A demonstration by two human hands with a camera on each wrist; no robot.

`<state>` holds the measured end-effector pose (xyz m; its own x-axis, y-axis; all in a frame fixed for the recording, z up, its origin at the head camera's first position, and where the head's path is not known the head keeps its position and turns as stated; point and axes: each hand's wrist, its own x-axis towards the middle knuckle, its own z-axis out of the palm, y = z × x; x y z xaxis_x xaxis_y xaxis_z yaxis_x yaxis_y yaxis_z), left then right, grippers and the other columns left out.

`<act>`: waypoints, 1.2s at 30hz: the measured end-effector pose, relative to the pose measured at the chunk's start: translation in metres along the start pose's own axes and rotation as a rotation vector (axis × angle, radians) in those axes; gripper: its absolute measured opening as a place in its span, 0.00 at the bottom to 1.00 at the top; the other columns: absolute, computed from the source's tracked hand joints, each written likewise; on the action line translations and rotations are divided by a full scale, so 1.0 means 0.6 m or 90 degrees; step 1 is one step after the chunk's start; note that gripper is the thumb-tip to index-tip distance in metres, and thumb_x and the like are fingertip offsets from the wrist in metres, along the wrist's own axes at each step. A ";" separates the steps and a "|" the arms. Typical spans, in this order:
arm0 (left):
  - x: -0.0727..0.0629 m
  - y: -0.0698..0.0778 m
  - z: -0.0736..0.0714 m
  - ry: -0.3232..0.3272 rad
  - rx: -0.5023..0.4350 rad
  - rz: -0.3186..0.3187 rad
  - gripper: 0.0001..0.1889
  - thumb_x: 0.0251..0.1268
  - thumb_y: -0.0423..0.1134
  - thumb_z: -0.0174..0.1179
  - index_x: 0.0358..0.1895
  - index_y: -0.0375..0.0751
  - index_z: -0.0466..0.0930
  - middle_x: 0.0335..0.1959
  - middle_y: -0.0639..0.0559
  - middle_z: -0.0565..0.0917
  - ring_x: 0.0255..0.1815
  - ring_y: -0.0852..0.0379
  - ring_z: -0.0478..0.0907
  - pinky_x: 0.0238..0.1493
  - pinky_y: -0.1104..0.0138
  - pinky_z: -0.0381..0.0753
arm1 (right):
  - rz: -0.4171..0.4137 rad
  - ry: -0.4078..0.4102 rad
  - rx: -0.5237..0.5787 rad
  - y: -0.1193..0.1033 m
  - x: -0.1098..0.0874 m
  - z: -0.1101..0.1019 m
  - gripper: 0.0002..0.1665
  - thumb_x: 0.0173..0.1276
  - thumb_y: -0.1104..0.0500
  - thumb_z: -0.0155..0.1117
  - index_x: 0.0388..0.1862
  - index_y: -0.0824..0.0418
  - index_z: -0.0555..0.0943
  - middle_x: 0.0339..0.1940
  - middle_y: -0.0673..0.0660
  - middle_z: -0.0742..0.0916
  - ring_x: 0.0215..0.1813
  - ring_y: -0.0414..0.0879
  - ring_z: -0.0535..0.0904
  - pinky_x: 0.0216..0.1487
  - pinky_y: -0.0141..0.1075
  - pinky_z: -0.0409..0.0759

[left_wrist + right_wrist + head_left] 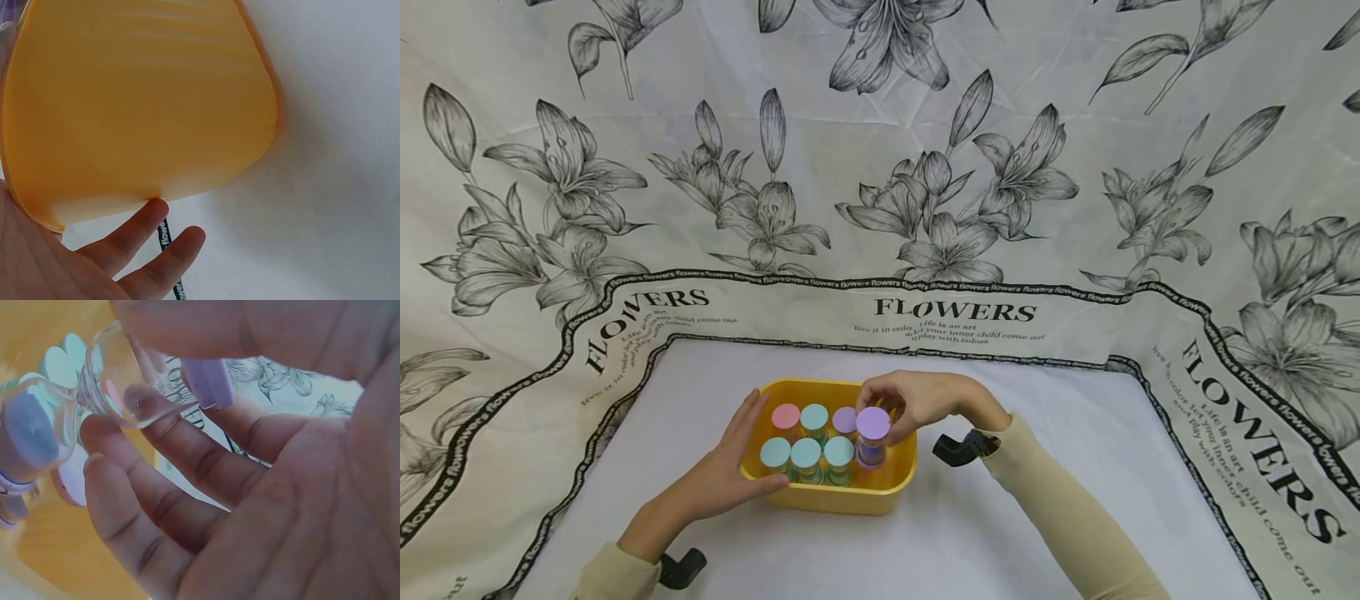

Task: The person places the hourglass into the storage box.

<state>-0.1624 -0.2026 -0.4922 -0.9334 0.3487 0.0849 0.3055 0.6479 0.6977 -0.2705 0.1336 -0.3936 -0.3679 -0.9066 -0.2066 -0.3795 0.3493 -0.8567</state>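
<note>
My right hand (pixel 921 398) pinches a purple-capped sand timer (pixel 872 424) over the right end of a yellow plastic bin (pixel 835 502). In the right wrist view, the fingers and thumb lie around its clear glass, with purple sand (pixel 28 428) in the far bulb. Inside the bin stand several mint-capped timers (pixel 806 452), a pink-capped timer (pixel 786 416) and another purple-capped timer (pixel 845 419). At the bin's left end, my left hand (pixel 722 473) rests with its thumb along the near rim. Its straight fingers touch the outer wall in the left wrist view.
The bin stands on a white-covered table (pixel 1000 533). Behind and at both sides hangs a white cloth (pixel 850 167) printed with flowers and lettering. A black wrist mount (pixel 964 448) sits at the right wrist, and another black mount (pixel 682 569) at the left.
</note>
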 end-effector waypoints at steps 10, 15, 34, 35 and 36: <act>0.003 0.000 0.000 -0.001 0.005 -0.009 0.62 0.58 0.62 0.72 0.85 0.64 0.32 0.87 0.48 0.33 0.82 0.26 0.47 0.65 0.25 0.65 | 0.060 -0.019 -0.061 0.001 0.013 0.008 0.25 0.57 0.69 0.75 0.53 0.58 0.81 0.49 0.50 0.86 0.49 0.41 0.83 0.54 0.34 0.84; 0.002 0.001 0.000 -0.003 0.001 -0.008 0.62 0.58 0.61 0.72 0.85 0.62 0.33 0.87 0.47 0.33 0.82 0.26 0.47 0.66 0.25 0.65 | 0.080 -0.050 -0.076 0.002 0.031 0.014 0.24 0.57 0.72 0.75 0.51 0.57 0.82 0.49 0.48 0.86 0.49 0.40 0.82 0.54 0.33 0.84; 0.003 -0.001 0.000 -0.001 -0.003 0.002 0.63 0.57 0.61 0.73 0.85 0.61 0.33 0.87 0.46 0.33 0.83 0.27 0.45 0.67 0.25 0.63 | 0.151 -0.051 -0.098 0.005 0.048 0.025 0.24 0.55 0.77 0.76 0.43 0.53 0.84 0.45 0.46 0.86 0.47 0.43 0.82 0.46 0.31 0.84; 0.003 -0.002 0.000 -0.001 -0.004 0.001 0.63 0.58 0.61 0.73 0.85 0.61 0.33 0.87 0.46 0.33 0.83 0.27 0.45 0.67 0.25 0.63 | 0.154 -0.050 -0.100 0.006 0.048 0.026 0.24 0.55 0.77 0.76 0.43 0.53 0.84 0.44 0.46 0.86 0.47 0.43 0.82 0.46 0.31 0.84; 0.002 -0.002 0.000 -0.001 -0.004 0.000 0.63 0.58 0.61 0.73 0.85 0.61 0.33 0.87 0.46 0.33 0.83 0.27 0.45 0.67 0.25 0.63 | 0.158 -0.049 -0.105 0.006 0.047 0.027 0.24 0.54 0.77 0.76 0.42 0.52 0.84 0.44 0.46 0.86 0.46 0.42 0.81 0.46 0.31 0.84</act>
<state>-0.1641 -0.2029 -0.4931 -0.9329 0.3500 0.0846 0.3050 0.6434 0.7021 -0.2685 0.1054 -0.4104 -0.4038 -0.8019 -0.4403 -0.4211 0.5902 -0.6888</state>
